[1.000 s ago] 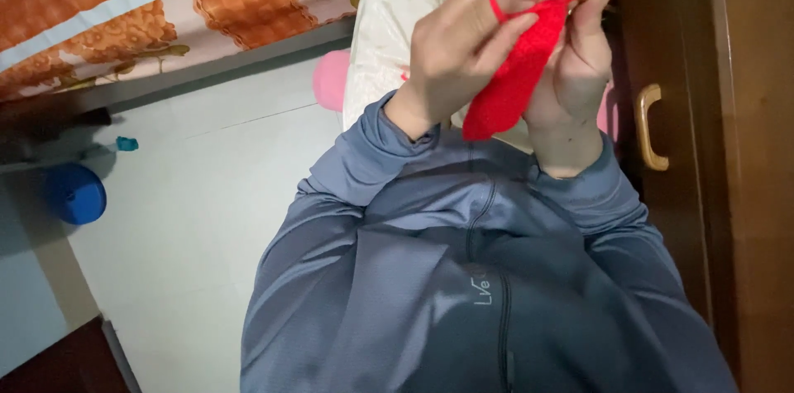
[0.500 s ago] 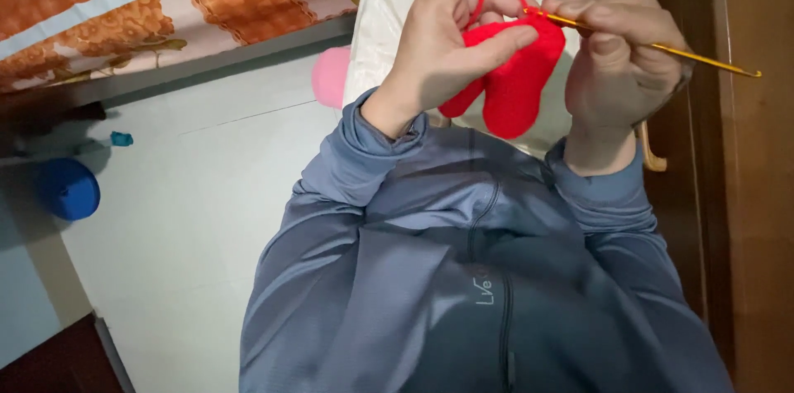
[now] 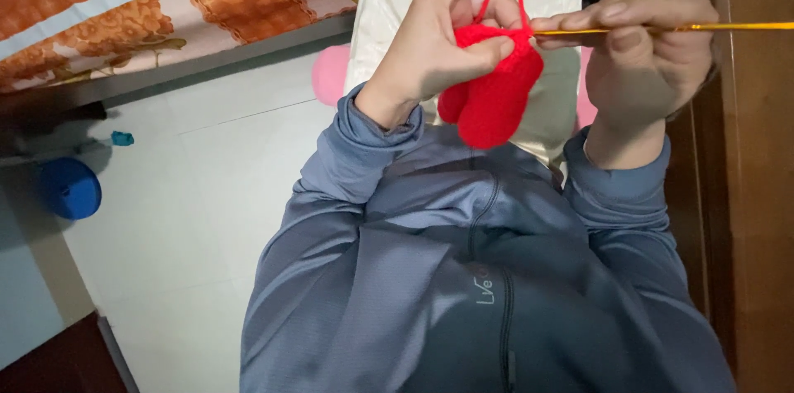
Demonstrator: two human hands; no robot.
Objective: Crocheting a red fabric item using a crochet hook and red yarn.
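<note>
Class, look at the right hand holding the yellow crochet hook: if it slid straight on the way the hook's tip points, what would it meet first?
The right hand points its yellow crochet hook leftward; its tip already sits at the red crocheted piece, pinched by the left hand. It would probably meet the red piece first, then those fingers; depth is unclear.

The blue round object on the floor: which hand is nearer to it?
Left. The left hand, pinching the red crochet piece, lies closer to the blue round object; the right hand, holding the golden hook, is farther away.
</note>
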